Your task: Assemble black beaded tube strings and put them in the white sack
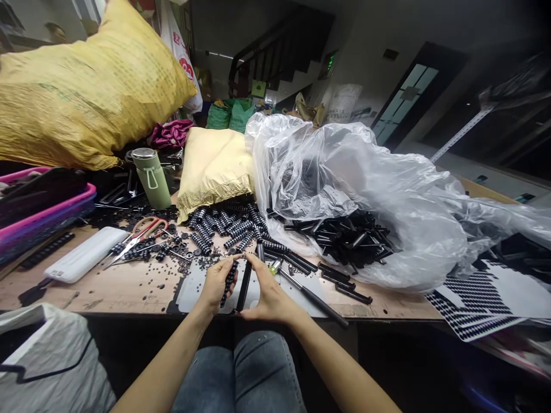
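My left hand [216, 285] is closed round a short black beaded rod [229, 282], held upright at the table's near edge. My right hand [267, 295] pinches a smooth black tube [244, 287] between thumb and fingers, right beside the beaded rod. The two hands almost touch. Just behind them lies a heap of beaded rods [228, 226] spilling from a small yellow sack [214, 166]. A pile of plain black tubes [342, 238] lies in a clear plastic bag [370, 189] to the right.
Red-handled scissors [140, 234], a white flat box [84, 262], a green flask [152, 178] and a pink basket [47, 209] sit left. A big yellow sack [81, 86] lies behind. Small black beads are scattered across the wooden table [129, 287]. A black-and-white patterned sheet [482, 301] lies right.
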### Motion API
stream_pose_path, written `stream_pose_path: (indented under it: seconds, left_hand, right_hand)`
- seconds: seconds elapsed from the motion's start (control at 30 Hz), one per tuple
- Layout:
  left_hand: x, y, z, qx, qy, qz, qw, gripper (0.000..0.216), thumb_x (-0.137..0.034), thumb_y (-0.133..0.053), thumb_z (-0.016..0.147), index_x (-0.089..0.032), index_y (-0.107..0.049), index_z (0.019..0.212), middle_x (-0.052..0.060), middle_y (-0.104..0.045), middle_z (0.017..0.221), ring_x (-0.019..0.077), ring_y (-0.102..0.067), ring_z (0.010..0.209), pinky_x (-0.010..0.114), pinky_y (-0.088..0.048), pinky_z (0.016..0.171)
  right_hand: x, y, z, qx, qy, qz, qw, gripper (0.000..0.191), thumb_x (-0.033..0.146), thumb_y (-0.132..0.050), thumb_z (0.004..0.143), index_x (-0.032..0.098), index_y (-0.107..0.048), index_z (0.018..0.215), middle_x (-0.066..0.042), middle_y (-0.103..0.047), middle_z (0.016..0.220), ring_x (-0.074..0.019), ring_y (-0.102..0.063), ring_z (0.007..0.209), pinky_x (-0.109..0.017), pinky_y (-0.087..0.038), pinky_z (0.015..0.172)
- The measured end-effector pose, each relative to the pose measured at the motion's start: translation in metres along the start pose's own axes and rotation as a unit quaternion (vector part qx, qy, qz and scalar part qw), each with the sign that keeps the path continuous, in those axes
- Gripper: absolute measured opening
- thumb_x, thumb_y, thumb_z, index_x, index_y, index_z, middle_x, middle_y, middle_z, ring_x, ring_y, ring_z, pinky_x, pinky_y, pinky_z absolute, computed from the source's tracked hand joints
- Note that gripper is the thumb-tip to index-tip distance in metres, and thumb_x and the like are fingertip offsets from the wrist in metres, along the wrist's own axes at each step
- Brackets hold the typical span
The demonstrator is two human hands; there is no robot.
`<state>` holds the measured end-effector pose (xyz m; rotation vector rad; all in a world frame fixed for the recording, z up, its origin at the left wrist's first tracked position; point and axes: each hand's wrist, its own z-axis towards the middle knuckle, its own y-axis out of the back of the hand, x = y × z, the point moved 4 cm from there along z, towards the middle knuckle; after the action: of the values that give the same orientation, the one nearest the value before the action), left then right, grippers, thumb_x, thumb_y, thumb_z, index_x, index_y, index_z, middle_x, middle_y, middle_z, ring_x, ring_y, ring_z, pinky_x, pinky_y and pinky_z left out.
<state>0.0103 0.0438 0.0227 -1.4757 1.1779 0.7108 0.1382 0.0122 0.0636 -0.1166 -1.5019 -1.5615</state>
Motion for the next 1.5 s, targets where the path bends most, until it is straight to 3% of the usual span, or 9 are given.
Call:
stream_pose_path:
  seconds: [0.23, 0.43, 0.7, 0.83, 1.0, 1.1, 1.23, 1.33, 1.5]
  left_hand:
    - [0.000, -0.006, -0.003, -0.047, 0.047, 0.001, 0.998, 0.052, -0.051, -0.057, 0.066, -0.017, -0.056, 0.105, -0.009, -0.041, 0.041, 0.0044, -0.032, 0.027, 0.014, -0.019, 0.027]
    - [-0.001, -0.014, -0.009, -0.057, 0.058, -0.051, 0.995, 0.032, -0.043, -0.059, 0.066, -0.013, -0.056, 0.079, -0.004, -0.049, 0.047, 0.0117, -0.050, 0.036, 0.023, -0.041, 0.036]
    - [0.002, -0.020, -0.007, -0.033, 0.116, -0.030, 0.992, 0.025, -0.039, -0.051, 0.075, -0.014, -0.052, 0.078, -0.003, -0.049, 0.051, 0.0118, -0.051, 0.037, 0.023, -0.041, 0.037]
    - [0.013, -0.016, -0.006, 0.005, -0.001, 0.118, 0.993, 0.030, -0.038, -0.046, 0.078, -0.014, -0.057, 0.093, 0.005, -0.058, 0.073, 0.0161, -0.059, 0.063, 0.031, -0.050, 0.059]
    - [0.033, -0.013, -0.019, 0.006, -0.280, 0.498, 0.821, 0.045, -0.016, -0.045, 0.078, -0.015, -0.044, 0.123, 0.011, -0.053, 0.099, 0.0209, -0.051, 0.094, 0.039, -0.043, 0.084]
    - [0.042, -0.011, -0.020, 0.066, -0.335, 0.617, 0.709, 0.045, -0.004, -0.035, 0.079, -0.015, -0.043, 0.122, 0.011, -0.055, 0.099, 0.0187, -0.052, 0.091, 0.034, -0.045, 0.079]
    - [0.034, -0.007, -0.021, 0.108, -0.371, 0.712, 0.586, 0.040, -0.003, -0.032, 0.081, -0.016, -0.048, 0.116, 0.011, -0.057, 0.097, 0.0200, -0.053, 0.086, 0.034, -0.043, 0.071]
    - [0.025, -0.007, -0.023, 0.091, -0.370, 0.750, 0.540, 0.038, -0.005, -0.032, 0.082, -0.015, -0.047, 0.116, 0.010, -0.058, 0.094, 0.0213, -0.052, 0.086, 0.038, -0.039, 0.073]
    - [0.025, -0.010, -0.024, 0.078, -0.359, 0.764, 0.531, 0.039, -0.006, -0.033, 0.082, -0.016, -0.045, 0.118, 0.009, -0.059, 0.097, 0.0205, -0.051, 0.090, 0.040, -0.035, 0.080]
  right_hand:
    - [0.010, -0.007, 0.001, -0.003, 0.052, 0.024, 0.998, 0.108, 0.027, -0.070, 0.054, 0.016, -0.002, 0.137, -0.013, -0.014, 0.142, -0.0253, -0.014, 0.131, -0.040, -0.018, 0.108]
    - [0.008, -0.014, 0.000, -0.006, 0.036, 0.040, 0.999, 0.108, 0.025, -0.072, 0.053, 0.015, -0.003, 0.136, -0.014, -0.012, 0.142, -0.0242, -0.013, 0.132, -0.039, -0.017, 0.108]
    - [0.001, -0.019, -0.001, -0.041, -0.011, 0.051, 0.998, 0.107, 0.028, -0.076, 0.047, 0.016, -0.014, 0.133, -0.014, -0.028, 0.134, -0.0242, -0.027, 0.126, -0.038, -0.025, 0.105]
    - [-0.009, -0.033, -0.004, -0.071, -0.052, 0.016, 0.996, 0.105, 0.024, -0.074, 0.044, 0.014, -0.017, 0.132, -0.015, -0.032, 0.131, -0.0261, -0.028, 0.124, -0.039, -0.027, 0.104]
    - [-0.026, -0.043, -0.020, -0.121, -0.097, -0.079, 0.985, 0.082, 0.018, -0.059, 0.062, 0.013, -0.017, 0.132, -0.017, -0.033, 0.130, -0.0262, -0.029, 0.123, -0.043, -0.029, 0.101]
    - [-0.045, -0.019, -0.046, -0.131, -0.182, -0.188, 0.956, 0.072, 0.027, -0.060, 0.067, 0.012, -0.026, 0.129, -0.018, -0.036, 0.128, -0.0299, -0.031, 0.121, -0.046, -0.033, 0.096]
    - [-0.066, 0.029, -0.086, -0.104, -0.344, -0.333, 0.872, 0.021, 0.031, -0.043, 0.082, 0.014, -0.053, 0.089, -0.017, -0.056, 0.095, -0.0310, -0.051, 0.096, -0.045, -0.041, 0.077]
    - [-0.056, 0.035, -0.097, -0.072, -0.359, -0.256, 0.895, 0.027, 0.035, -0.029, 0.088, 0.019, -0.048, 0.079, -0.006, -0.058, 0.073, -0.0210, -0.056, 0.070, -0.032, -0.041, 0.063]
    - [-0.024, 0.009, -0.091, -0.084, -0.328, -0.157, 0.928, 0.035, 0.040, -0.016, 0.091, 0.021, -0.044, 0.081, 0.000, -0.054, 0.061, -0.0155, -0.053, 0.054, -0.023, -0.033, 0.051]
